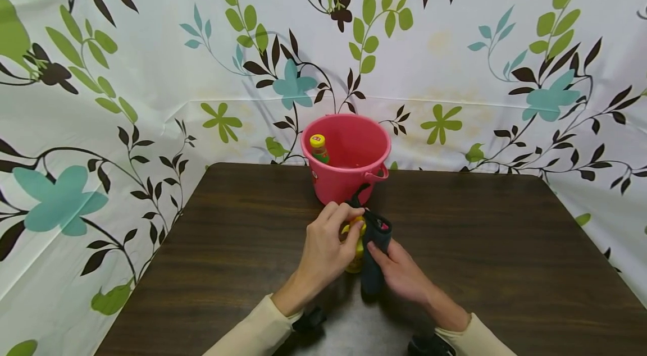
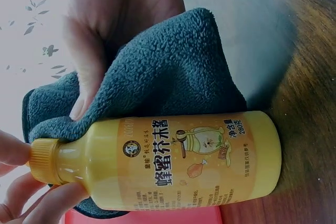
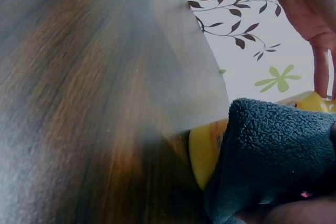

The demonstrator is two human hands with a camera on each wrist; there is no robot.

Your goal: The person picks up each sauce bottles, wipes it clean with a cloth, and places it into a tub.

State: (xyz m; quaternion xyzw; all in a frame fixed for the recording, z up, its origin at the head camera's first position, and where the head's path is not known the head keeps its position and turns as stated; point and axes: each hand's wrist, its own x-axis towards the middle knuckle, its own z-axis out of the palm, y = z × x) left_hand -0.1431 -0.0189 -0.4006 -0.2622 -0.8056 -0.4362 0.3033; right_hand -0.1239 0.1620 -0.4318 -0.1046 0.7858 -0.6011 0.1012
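Note:
A yellow squeeze bottle of sauce (image 2: 210, 166) with a printed label stands upright on the table in front of the bucket. My left hand (image 1: 326, 241) pinches it at the ridged yellow cap (image 2: 43, 160) and neck. In my right hand (image 1: 404, 274) is a dark teal fleecy cloth (image 1: 373, 272), gripped with the thumb across its near face. The cloth lies against the bottle's side and reaches behind its neck, as the left wrist view shows. From the right wrist, the cloth hides most of the bottle.
A pink bucket (image 1: 338, 185) with a handle stands at the table's back edge, just beyond my hands. Inside it leans a small jar with a yellow lid (image 1: 318, 141). The dark wooden table (image 1: 485, 232) meets a patterned white sheet (image 1: 445, 53) behind.

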